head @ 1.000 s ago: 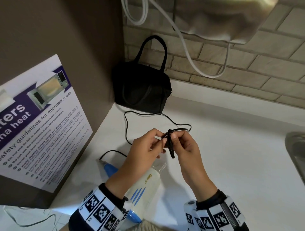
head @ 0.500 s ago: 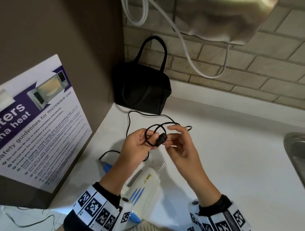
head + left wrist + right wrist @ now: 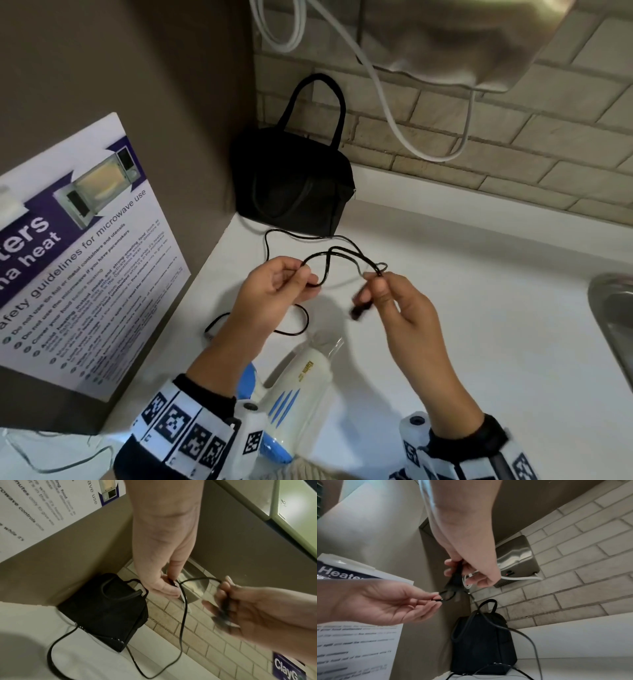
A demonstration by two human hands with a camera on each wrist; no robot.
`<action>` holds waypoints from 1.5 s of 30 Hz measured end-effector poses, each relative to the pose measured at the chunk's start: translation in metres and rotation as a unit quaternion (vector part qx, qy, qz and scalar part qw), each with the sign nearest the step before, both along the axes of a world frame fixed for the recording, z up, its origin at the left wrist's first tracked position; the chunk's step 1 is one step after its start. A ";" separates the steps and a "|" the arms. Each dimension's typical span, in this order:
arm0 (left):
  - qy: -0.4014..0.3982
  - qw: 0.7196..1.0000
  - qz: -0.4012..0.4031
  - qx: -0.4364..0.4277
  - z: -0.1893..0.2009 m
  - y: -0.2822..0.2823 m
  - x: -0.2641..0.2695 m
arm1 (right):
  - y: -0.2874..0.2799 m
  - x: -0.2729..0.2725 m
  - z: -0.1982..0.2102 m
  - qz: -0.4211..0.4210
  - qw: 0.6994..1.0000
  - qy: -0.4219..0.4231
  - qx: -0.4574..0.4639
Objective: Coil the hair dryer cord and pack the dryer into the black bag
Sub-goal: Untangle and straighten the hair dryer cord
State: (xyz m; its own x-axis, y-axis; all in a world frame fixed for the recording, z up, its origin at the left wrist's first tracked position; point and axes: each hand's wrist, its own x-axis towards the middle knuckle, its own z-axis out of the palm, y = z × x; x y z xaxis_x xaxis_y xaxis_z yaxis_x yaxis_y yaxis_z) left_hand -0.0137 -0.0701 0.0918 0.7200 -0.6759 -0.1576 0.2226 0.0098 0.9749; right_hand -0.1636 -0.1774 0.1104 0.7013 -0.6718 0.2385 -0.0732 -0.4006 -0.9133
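Both hands up over the counter [image 3: 479, 308], mid-coil. Left hand [image 3: 274, 291] pinches a loop of the cord [image 3: 329, 260] between thumb and fingertips; right hand [image 3: 394, 308] pinches the far end of the loops, plug [image 3: 359, 310] dangling under it (blurred). Hair dryer [image 3: 298, 387] lies on the counter just below the wrists, black bag [image 3: 291, 185] upright in the back corner, looks closed.

Risks: loops are loose and uneven, either pinch slipping drops the coil. Slack trails along the counter past the bag's base, so pulling could snag there or drag the dryer.

Around: microwave poster [image 3: 78, 260] left, sink [image 3: 613, 318] right, wall-mounted steel unit [image 3: 445, 44] and white cable [image 3: 394, 113] overhead, clear of the hands
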 end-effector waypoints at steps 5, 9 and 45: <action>0.073 0.994 0.056 -0.061 0.016 0.008 0.021 | -0.022 -0.021 -0.005 -0.066 0.993 0.031 0.091; 0.089 0.989 0.031 -0.114 0.026 0.012 0.021 | -0.035 -0.022 -0.032 -0.081 0.989 0.122 0.033; 0.107 0.968 0.090 -0.207 0.041 0.005 0.056 | -0.065 -0.017 -0.054 -0.025 0.982 0.186 -0.018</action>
